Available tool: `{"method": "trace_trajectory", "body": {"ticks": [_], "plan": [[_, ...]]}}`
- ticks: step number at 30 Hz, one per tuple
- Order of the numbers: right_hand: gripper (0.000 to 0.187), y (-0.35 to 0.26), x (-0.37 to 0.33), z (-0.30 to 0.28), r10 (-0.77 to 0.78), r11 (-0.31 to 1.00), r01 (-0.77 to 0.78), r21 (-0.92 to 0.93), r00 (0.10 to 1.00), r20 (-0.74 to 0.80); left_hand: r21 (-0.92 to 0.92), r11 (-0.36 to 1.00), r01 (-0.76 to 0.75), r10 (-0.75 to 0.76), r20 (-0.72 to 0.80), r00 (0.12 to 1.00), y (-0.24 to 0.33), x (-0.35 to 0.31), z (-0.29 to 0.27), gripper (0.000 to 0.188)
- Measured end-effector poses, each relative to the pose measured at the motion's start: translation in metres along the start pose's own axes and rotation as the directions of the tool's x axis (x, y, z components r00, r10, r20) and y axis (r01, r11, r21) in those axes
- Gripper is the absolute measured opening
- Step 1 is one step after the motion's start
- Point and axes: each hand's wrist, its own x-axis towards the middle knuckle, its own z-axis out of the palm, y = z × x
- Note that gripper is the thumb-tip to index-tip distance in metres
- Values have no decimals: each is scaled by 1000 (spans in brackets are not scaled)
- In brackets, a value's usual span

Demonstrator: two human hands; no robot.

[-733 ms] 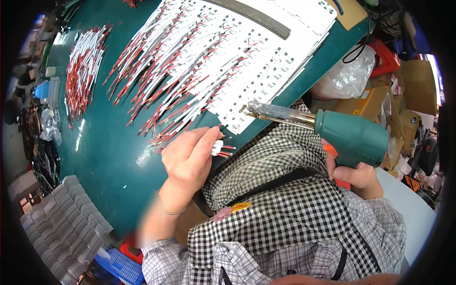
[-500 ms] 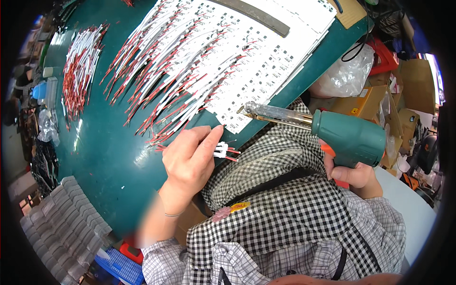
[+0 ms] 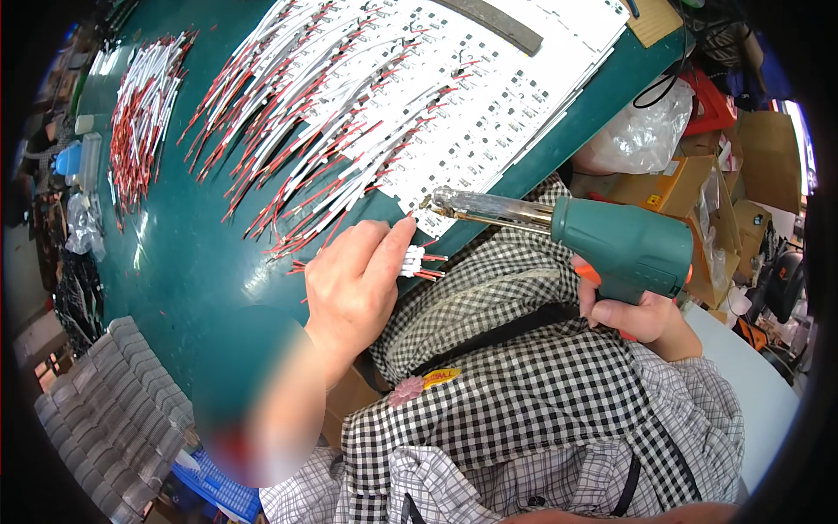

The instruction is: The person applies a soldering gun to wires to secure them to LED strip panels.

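One soldering gun, one bunch of wires, two busy hands at the corner of the circuit boards

Two hands are at work, each with one load. The left hand grasps a single bunch of wires, red with white sleeves; several ends poke out on its right, but the fingers hide too many to count. Its index fingertip reaches the near corner of the white circuit boards; whether it pinches something there, I cannot tell. The right hand is wrapped around the grip of one green soldering gun, whose tip hangs over that same corner, just beyond the left fingertip.

The boards lie stacked on one green table, their number unclear. Roughly five rows of red and white wires fan across them, dozens in all, and one grey bar lies on top at the far side. One separate pile of loose wires lies on the left of the table. Past the table's right edge sits one clear plastic bag.

Compared with half a second ago, the soldering gun has shifted left, bringing its tip closer to the left fingertip and the board corner. Both grips are unchanged, and the bunch remains in the left hand.
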Motion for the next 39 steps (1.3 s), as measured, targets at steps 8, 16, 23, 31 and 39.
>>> {"method": "trace_trajectory", "body": {"ticks": [8,16,23,31,39], "plan": [[16,1,3,3,18,1000,-18,24,1000,4,-3,1000,16,-16,3,1000,0,-1,1,33],[50,9,3,-3,-32,999,34,-41,998,45,-11,999,31,-31,7,999,3,1,1,36],[50,6,1,-2,37,998,-35,-55,998,43,-7,1000,28,-28,-12,1000,4,1,3,37],[40,10,6,-1,-51,996,55,-75,997,51,-67,989,134,-131,44,990,7,2,1,41],[23,11,10,1,-47,991,60,-120,993,107,-70,988,137,-134,49,990,7,2,1,40]]}}
